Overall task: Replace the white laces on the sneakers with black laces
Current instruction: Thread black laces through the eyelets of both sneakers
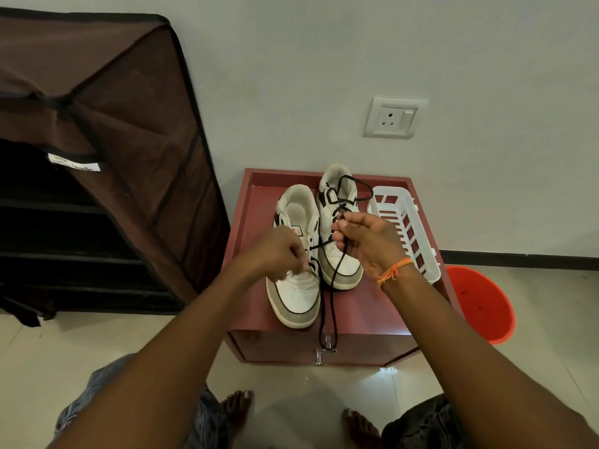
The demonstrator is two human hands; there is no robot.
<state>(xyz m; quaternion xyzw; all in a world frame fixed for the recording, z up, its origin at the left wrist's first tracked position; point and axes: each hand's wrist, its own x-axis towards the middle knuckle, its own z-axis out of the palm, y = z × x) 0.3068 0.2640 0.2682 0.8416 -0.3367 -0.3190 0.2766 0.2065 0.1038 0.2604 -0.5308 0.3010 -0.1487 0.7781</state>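
Two white sneakers stand side by side on a dark red cabinet [372, 312]. The left sneaker [296, 296] has a black lace [325, 315] threaded through its lowest eyelets; the lace's loose part hangs over the cabinet's front edge. My left hand [282, 251] sits over this shoe's eyelets, fingertips pinching at the lace there. My right hand [366, 238] is raised above the right sneaker [340, 267] and grips the same black lace. The right sneaker is laced in black, its ends looped loosely over the collar.
A white slatted plastic basket [405, 228] lies on the cabinet's right side. An orange bucket [479, 303] stands on the floor to the right. A brown fabric shoe rack [97, 157] stands at left. A wall socket [393, 117] is above. My bare feet are on the tiled floor.
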